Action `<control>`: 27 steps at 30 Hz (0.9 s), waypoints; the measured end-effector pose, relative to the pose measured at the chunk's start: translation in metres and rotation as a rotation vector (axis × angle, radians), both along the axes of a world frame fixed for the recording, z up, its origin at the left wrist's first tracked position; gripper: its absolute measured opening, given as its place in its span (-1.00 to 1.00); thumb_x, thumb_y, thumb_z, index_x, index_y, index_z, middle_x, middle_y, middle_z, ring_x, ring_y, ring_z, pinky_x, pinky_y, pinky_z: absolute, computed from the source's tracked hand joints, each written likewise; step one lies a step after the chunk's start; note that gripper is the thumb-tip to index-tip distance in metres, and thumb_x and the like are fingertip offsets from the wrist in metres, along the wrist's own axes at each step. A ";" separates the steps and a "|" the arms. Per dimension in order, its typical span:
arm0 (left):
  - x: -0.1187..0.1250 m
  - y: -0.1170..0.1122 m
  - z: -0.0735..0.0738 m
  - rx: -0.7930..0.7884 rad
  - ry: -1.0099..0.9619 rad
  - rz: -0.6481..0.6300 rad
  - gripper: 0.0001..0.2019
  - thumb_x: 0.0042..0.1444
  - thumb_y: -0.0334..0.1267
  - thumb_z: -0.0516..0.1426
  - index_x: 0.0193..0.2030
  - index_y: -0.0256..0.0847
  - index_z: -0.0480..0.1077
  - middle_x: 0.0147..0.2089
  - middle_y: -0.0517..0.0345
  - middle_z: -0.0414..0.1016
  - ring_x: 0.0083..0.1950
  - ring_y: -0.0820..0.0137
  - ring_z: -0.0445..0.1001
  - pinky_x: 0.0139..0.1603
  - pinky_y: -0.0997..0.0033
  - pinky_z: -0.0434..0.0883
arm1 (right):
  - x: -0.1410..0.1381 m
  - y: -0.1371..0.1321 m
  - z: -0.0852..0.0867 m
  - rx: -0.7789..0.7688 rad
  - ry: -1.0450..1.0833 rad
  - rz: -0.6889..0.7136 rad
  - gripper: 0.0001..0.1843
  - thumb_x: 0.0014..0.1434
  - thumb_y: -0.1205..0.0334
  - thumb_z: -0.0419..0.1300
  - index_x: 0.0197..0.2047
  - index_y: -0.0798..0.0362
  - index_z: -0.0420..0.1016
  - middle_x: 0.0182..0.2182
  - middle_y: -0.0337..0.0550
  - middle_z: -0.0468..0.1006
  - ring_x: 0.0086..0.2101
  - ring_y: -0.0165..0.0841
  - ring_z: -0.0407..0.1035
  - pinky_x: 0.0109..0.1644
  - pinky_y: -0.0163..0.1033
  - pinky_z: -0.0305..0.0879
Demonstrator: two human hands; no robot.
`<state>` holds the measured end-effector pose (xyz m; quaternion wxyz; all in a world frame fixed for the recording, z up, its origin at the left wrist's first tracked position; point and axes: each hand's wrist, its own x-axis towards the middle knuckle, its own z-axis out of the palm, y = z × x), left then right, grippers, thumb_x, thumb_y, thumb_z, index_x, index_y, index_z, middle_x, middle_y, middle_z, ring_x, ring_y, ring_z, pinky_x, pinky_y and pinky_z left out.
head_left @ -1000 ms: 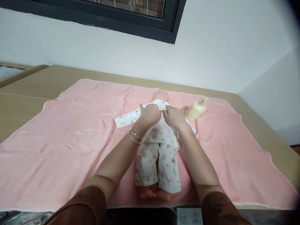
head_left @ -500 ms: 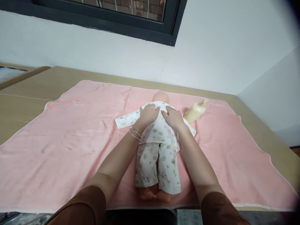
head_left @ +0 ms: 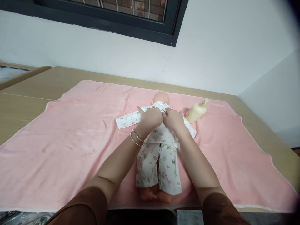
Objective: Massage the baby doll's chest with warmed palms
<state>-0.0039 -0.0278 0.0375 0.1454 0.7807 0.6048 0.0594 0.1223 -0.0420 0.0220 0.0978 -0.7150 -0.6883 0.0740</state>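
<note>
A baby doll (head_left: 161,98) lies stretched out with its bald head away from me; its face does not show. It wears a white printed shirt (head_left: 161,133) and matching trousers (head_left: 169,168), and its bare feet stick out near me. Both hands are at the upper part of the shirt, close together. My left hand (head_left: 151,119), with two bangles at the wrist, has its fingers curled into the cloth and the little finger sticking out. The fingers of my right hand (head_left: 173,119) are bent, with thumb and forefinger pinching the shirt at the middle.
A pink blanket (head_left: 70,140) lies under the doll on a wooden table (head_left: 70,73). A cream pump bottle (head_left: 196,112) rests tilted beside the doll's right-hand sleeve. Behind the table is a white wall (head_left: 206,62) with a dark window frame (head_left: 159,34).
Both hands lay flatter on the shirt before, thumbs stretched out. Now their fingers have curled in and drawn closer together, and the cloth between them is bunched. Doll and bottle stay put.
</note>
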 end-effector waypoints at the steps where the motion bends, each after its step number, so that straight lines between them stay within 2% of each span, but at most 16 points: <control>1: -0.001 0.002 -0.001 0.003 -0.012 0.004 -0.67 0.43 -0.24 -0.01 0.17 -0.13 0.51 0.23 -0.16 0.64 0.36 -0.08 0.51 0.55 -0.72 -0.23 | 0.002 0.002 -0.002 0.001 0.009 -0.005 -0.58 0.51 0.07 -0.06 0.09 0.05 0.57 0.16 0.21 0.67 0.23 0.06 0.49 0.50 0.38 0.00; 7: -0.002 0.014 -0.014 0.028 -0.115 0.051 -0.54 0.53 -0.12 -0.16 0.23 -0.20 0.49 0.38 -0.23 0.55 0.49 -0.04 0.39 0.58 -0.64 -0.16 | 0.012 0.017 -0.023 0.026 0.014 -0.012 -0.40 0.55 0.01 -0.15 0.32 0.22 0.45 0.39 0.31 0.47 0.42 0.08 0.27 0.55 0.31 -0.06; 11: -0.001 0.021 -0.027 0.082 -0.161 0.045 -0.53 0.51 -0.10 -0.13 0.28 -0.20 0.46 0.46 -0.23 0.47 0.54 -0.04 0.32 0.59 -0.56 -0.02 | 0.013 0.021 -0.031 0.029 0.079 -0.031 -0.38 0.54 0.01 -0.15 0.44 0.19 0.35 0.48 0.24 0.36 0.46 0.06 0.20 0.55 0.34 -0.05; 16: 0.002 0.023 -0.035 0.124 -0.162 0.058 -0.54 0.50 -0.12 -0.12 0.31 -0.20 0.44 0.47 -0.22 0.46 0.56 -0.01 0.29 0.58 -0.46 0.08 | 0.014 0.022 -0.032 0.039 0.129 -0.041 -0.38 0.54 -0.01 -0.13 0.45 0.15 0.33 0.49 0.20 0.35 0.46 0.05 0.20 0.56 0.36 -0.08; 27: 0.003 0.023 -0.035 0.127 -0.156 0.068 -0.54 0.51 -0.10 -0.12 0.31 -0.17 0.44 0.47 -0.20 0.47 0.54 -0.01 0.32 0.57 -0.39 0.13 | 0.015 0.022 -0.033 0.046 0.115 -0.043 -0.42 0.53 -0.01 -0.13 0.38 0.10 0.39 0.44 0.21 0.41 0.42 0.03 0.25 0.53 0.31 0.00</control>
